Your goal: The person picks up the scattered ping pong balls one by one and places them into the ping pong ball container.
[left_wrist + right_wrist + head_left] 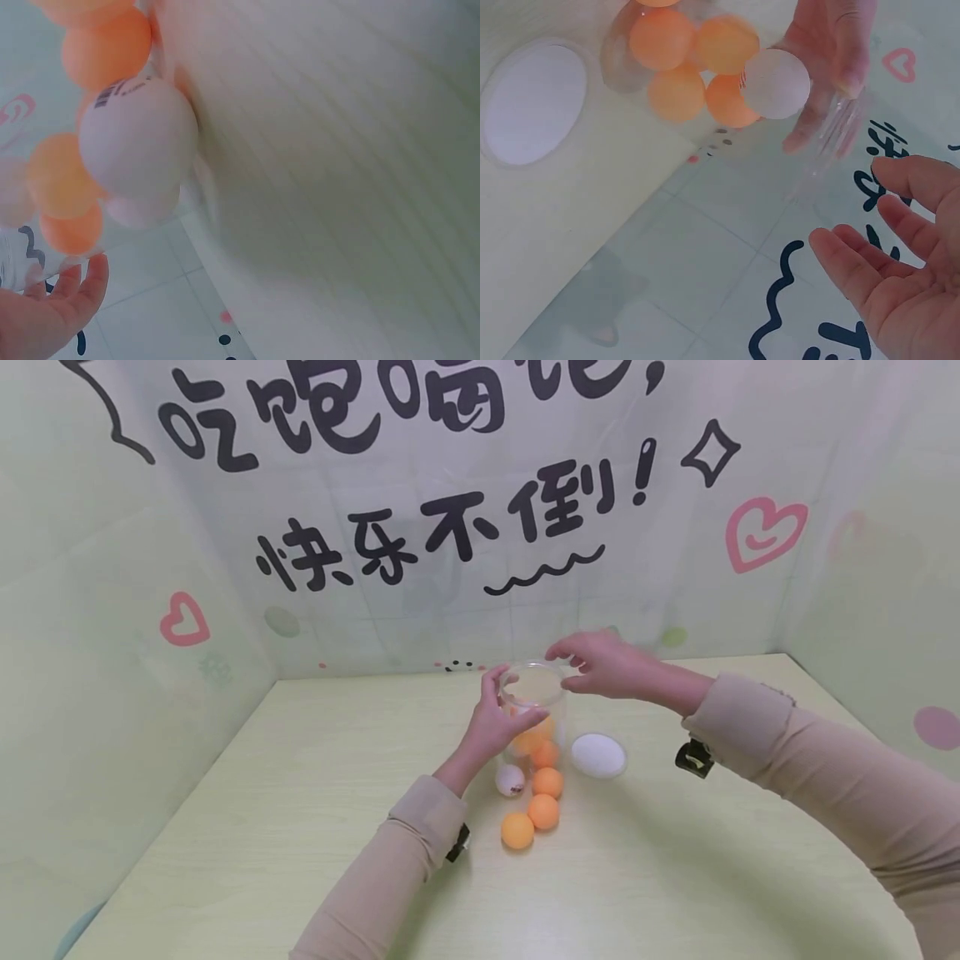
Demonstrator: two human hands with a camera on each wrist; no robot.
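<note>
Toward the table's (225, 827) back edge, one hand steadies a clear jar (553, 706)

We see the left hand (498, 714) curled round the jar's upper wall, thumb across the front. Beside the rim hangs the right hand (607, 664), thumb and fingers well apart, gripping nothing. The jar stands between the table's two back corners, orange balls showing through it.

Our first worry is that high hold: should the left fingers slacken, or the right hand knock the rim, the jar could tip and spill. Loose orange balls (543, 812) trail from its foot away from the back edge, with a white ball (510, 780) beside them. Nothing we can see pens these in, so a brushing sleeve might set them rolling. Toward the right edge, just beside the jar, lies a white disc (598, 756); a ball falling wide of the mouth could strike it and bounce away.
</note>
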